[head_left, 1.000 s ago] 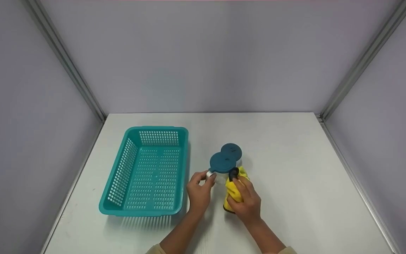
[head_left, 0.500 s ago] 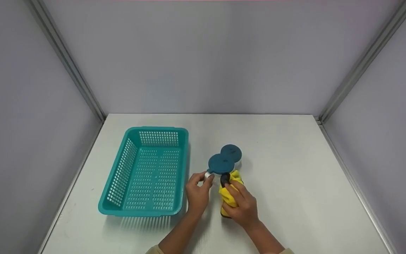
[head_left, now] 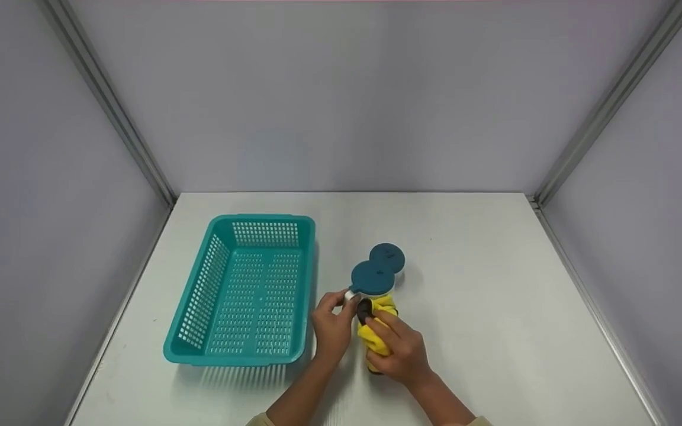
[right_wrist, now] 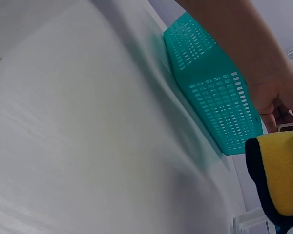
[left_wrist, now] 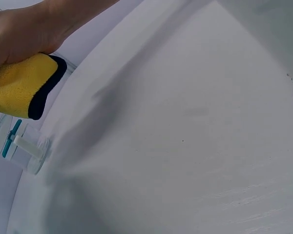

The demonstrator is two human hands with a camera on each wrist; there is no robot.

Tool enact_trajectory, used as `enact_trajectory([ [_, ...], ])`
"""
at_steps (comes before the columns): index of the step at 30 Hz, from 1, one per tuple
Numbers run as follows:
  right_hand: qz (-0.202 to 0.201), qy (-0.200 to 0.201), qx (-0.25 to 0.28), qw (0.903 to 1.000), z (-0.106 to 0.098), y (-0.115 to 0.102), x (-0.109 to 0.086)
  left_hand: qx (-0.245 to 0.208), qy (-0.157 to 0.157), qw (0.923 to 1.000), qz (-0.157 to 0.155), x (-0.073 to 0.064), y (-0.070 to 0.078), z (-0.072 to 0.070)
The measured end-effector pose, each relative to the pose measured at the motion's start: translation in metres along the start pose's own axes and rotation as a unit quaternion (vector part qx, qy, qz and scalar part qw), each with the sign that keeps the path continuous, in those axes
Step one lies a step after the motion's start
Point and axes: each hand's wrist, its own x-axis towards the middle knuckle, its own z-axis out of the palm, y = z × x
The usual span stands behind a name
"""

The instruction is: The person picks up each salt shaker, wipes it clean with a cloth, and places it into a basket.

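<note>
My left hand (head_left: 333, 331) pinches the white handle (head_left: 349, 294) of a container with a round blue lid (head_left: 372, 278). Its body is mostly hidden below the lid. My right hand (head_left: 401, 354) grips a bunched yellow cloth (head_left: 375, 342) with black edging, close in front of that container. Touching or overlapping it behind is a second round blue lid (head_left: 387, 257). In the left wrist view a clear container (left_wrist: 27, 148) with a blue lid and white handle shows below the cloth. The right wrist view has the cloth (right_wrist: 281, 173) near the left hand (right_wrist: 278, 109).
A teal perforated basket (head_left: 261, 299) stands on the white table (head_left: 483, 307), left of my left hand. Its inside holds nothing visible. Grey panels (head_left: 341, 100) rise behind the table and on both sides.
My right hand has moved left and toward me with the yellow cloth, along the near side of the front container. The left hand keeps its hold on the handle, almost unmoved.
</note>
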Motion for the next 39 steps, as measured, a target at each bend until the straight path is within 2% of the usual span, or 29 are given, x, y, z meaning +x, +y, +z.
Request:
enact_trajectory([
  [6, -0.018, -0.017, -0.003, 0.9997, 0.002, 0.004, -0.002, 0.01, -0.001, 0.9999, -0.009, 0.001, -0.001, 0.0],
  [12, -0.024, -0.016, -0.007, 0.9996, -0.001, 0.007, 0.0, -0.03, -0.011, 0.999, -0.031, 0.003, -0.002, 0.0],
  [15, -0.026, -0.018, 0.001, 0.9995, -0.003, 0.008, 0.002, -0.034, -0.012, 0.9987, -0.036, 0.003, -0.002, 0.0],
  [24, -0.055, -0.041, 0.0, 0.9976, -0.004, 0.01, 0.004, -0.008, -0.009, 0.9999, -0.007, 0.005, -0.002, -0.004],
  [31, -0.066, -0.056, 0.0, 0.9962, -0.001, 0.013, 0.001, -0.009, -0.019, 0.9998, 0.005, 0.01, -0.041, 0.0],
  [39, -0.065, -0.055, -0.002, 0.9964, -0.005, 0.017, 0.005, -0.042, -0.029, 0.9983, -0.027, 0.012, -0.047, 0.001],
])
